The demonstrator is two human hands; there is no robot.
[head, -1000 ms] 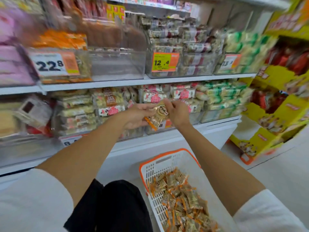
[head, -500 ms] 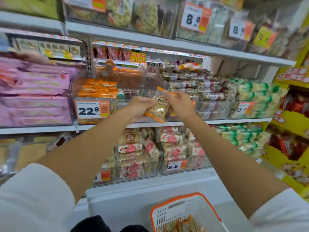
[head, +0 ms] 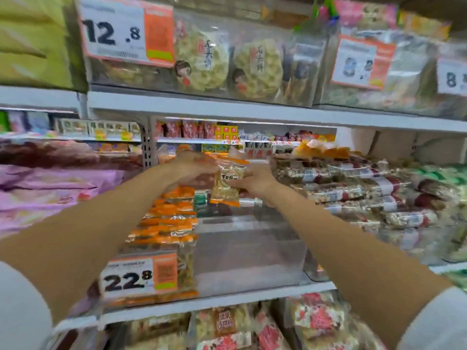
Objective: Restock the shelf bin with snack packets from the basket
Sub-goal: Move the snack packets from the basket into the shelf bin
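snack packet (head: 227, 189); crinkly clear film, orange ends; left hand (head: 193, 169) and right hand (head: 256, 181) pinch it

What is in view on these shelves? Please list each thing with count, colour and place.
clear bin: one, transparent, middle shelf
snack packet: one, clear with orange ends, held over the bin
stacked packets: several, orange-edged, bin's left side
22.8 price tag: one, white-orange, bin front
12.8 price tag: one, white-orange, top shelf
round cracker packs: two, pale yellow, top shelf
pink packs: several, pink, left of bin
nut bars: many, brown-red, right of bin
left hand: one, holds packet's left
right hand: one, holds packet's right
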